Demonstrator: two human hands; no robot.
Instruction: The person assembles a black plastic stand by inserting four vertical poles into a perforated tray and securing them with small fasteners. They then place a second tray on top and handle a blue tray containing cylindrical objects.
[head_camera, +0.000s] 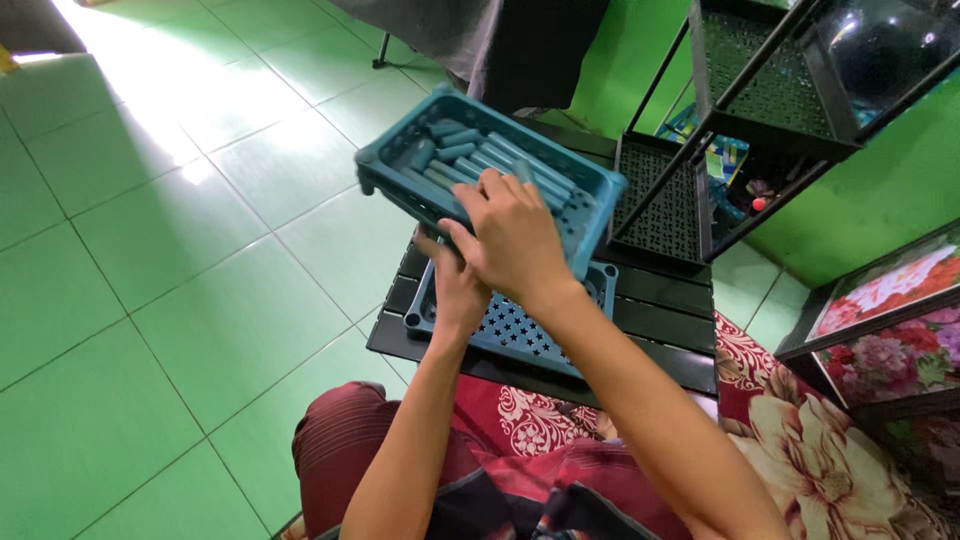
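I hold a teal plastic tray (400, 155) tilted in the air; several teal tubes (470, 150) lie loose inside it. My right hand (515, 235) grips its near rim, fingers curled over the edge. My left hand (455, 285) reaches under the tray from below, mostly hidden behind the right hand. Beneath them a second teal tray (520, 330) with star-shaped cutouts lies flat on a low black slatted table (660, 300).
A black perforated metal shelf unit (760, 110) stands behind the table at the right. A black mesh panel (660, 205) leans at its base. Green tiled floor (150, 250) spreads to the left. My lap with red patterned cloth (560, 440) is at the bottom. Flower pictures (890, 320) stand at far right.
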